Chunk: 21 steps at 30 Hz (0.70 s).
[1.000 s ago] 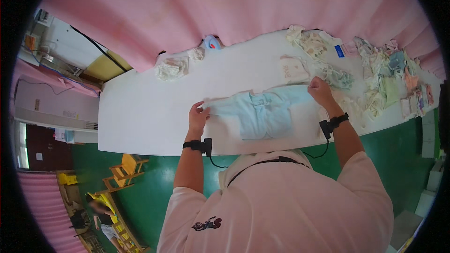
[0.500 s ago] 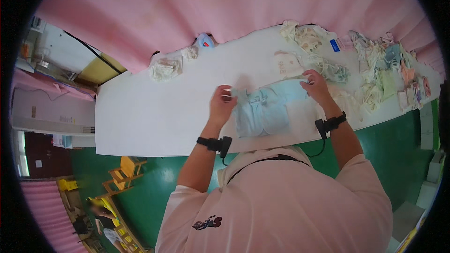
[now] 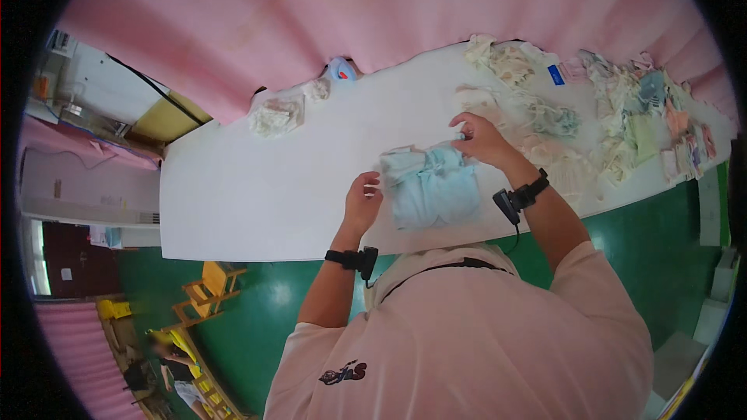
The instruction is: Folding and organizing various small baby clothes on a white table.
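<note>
A small light-blue garment [image 3: 436,194] lies on the white table in front of me, its sides folded inward and its upper part bunched. At its far right corner my right hand [image 3: 482,142] pinches a bit of the cloth between thumb and fingers. My left hand [image 3: 362,198] is beside the garment's left edge, fingers bent and apart, with nothing seen in them. Just beyond my right hand lies a cream garment with a print [image 3: 473,98], partly hidden by the hand.
Crumpled baby clothes [image 3: 618,105] and small folded pieces cover the table's [image 3: 233,187] right end. White bundled cloths [image 3: 276,115] and a blue-and-white object [image 3: 341,69] sit near the pink curtain [image 3: 389,8]. A wooden chair [image 3: 208,292] and another person [image 3: 179,369] are at lower left.
My right hand has moved left, and the part of the blue garment stretched to the right is now folded in over it. My left hand has come slightly nearer to me.
</note>
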Available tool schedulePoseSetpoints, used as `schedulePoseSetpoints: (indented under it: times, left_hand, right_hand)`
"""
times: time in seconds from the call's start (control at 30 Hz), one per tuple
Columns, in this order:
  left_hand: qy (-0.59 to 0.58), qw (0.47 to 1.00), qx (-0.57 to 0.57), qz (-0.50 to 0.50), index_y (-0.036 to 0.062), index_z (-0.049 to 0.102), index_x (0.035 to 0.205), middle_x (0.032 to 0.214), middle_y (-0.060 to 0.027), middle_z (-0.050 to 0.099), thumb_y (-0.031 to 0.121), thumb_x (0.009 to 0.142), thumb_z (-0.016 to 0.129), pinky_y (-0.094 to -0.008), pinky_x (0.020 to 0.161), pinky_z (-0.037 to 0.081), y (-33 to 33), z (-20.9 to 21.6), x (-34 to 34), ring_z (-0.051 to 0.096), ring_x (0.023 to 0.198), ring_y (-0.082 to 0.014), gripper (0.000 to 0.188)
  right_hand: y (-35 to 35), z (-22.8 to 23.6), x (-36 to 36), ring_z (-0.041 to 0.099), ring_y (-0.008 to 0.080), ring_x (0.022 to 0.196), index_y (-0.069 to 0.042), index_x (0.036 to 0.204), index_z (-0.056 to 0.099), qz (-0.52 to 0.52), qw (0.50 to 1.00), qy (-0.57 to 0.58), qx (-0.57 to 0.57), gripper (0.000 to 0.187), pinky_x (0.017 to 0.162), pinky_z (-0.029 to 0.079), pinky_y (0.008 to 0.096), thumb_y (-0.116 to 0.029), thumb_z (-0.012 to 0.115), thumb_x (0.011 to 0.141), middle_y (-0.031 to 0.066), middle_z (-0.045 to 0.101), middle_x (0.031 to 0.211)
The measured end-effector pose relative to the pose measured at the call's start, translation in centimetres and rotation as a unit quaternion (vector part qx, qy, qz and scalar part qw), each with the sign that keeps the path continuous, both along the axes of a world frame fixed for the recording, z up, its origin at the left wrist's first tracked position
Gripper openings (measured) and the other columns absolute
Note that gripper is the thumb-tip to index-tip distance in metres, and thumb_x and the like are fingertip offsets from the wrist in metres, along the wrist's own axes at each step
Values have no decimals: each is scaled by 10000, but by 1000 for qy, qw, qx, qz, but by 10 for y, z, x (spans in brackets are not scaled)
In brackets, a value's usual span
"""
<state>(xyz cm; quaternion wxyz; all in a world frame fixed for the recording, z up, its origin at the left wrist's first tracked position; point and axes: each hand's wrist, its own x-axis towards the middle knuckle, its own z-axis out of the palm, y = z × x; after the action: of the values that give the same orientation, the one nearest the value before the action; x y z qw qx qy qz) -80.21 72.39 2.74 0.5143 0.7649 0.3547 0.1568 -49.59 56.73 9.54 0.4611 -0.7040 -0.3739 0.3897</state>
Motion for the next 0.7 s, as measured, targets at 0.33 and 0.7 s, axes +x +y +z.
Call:
schedulePoseSetpoints:
  times: [0.33,0.7]
  left_hand:
    - [39,997,50,32,36,590,1279,1070,-114,696,91,886,677,-348,805,572,-1,-22,3,686,927,-214,406]
    - [86,939,317,-105,76,691,1193,1148,-136,598,172,795,779,-467,969,479,-24,24,65,550,1103,-349,418]
  right_hand:
    - [-35,-96,37,682,193,834,-31,1202,627,-138,989,-49,4,429,735,563,324,-161,796,830,101,690,935]
    - [-32,-47,-39,547,285,1137,-92,1140,699,106,905,-409,56,414,1002,428,399,-173,804,748,104,598,1138]
